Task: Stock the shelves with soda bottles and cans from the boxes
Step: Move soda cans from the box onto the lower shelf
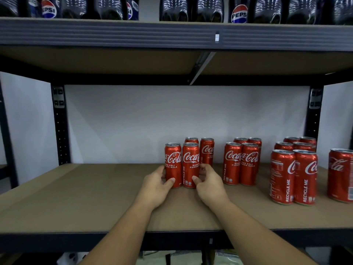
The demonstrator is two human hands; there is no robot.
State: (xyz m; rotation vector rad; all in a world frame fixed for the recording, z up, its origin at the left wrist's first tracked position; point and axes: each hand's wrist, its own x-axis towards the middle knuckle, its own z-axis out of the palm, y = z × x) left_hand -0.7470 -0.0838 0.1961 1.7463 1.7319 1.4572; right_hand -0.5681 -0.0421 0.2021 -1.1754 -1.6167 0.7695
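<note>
Backdrop: white wall behind a dark metal rack. Middle shelf: brown board. Upper shelf: row of dark cola bottles. On the middle shelf, right side: block of red cans, with a single can at the right edge. Centre-right: cluster of four. Centre: centre group, two near, two far. Left hand grips the near left can; right hand grips the near right can. Both thumbs lie on the can fronts.
</note>
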